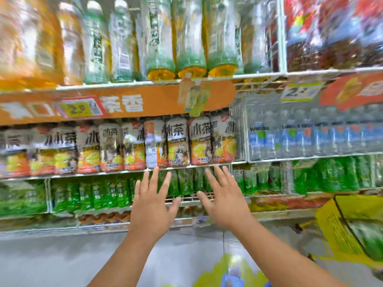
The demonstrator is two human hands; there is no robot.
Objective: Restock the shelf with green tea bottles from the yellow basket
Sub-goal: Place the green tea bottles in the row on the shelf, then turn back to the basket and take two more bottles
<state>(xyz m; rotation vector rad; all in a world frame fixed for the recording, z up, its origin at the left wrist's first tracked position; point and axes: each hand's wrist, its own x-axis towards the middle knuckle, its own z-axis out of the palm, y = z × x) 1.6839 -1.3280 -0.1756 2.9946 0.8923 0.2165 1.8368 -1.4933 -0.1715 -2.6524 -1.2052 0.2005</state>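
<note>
Now at shelf [187,200], left hand [152,200] and right hand [224,200] both spread flat, holding nothing, in front of green tea bottles [185,182] set back on the wire. Basket [339,228] low right, green load inside. Next: reach right for one bottle, grip mid-body, seat upright in bare front row, label outward. Heavy blur; row count unreadable.

White wire shelves [124,84] are seen stacked in 4 tiers. Tall tea bottles [191,38] are stood on the top tier, cream-labelled tea bottles [178,141] on the tier beneath an orange banner [124,104], and water bottles [310,139] beside them. Green tea bottles [185,182] are lined on the tier below, and a yellow basket [339,230] is set on the pale floor [62,262].
</note>
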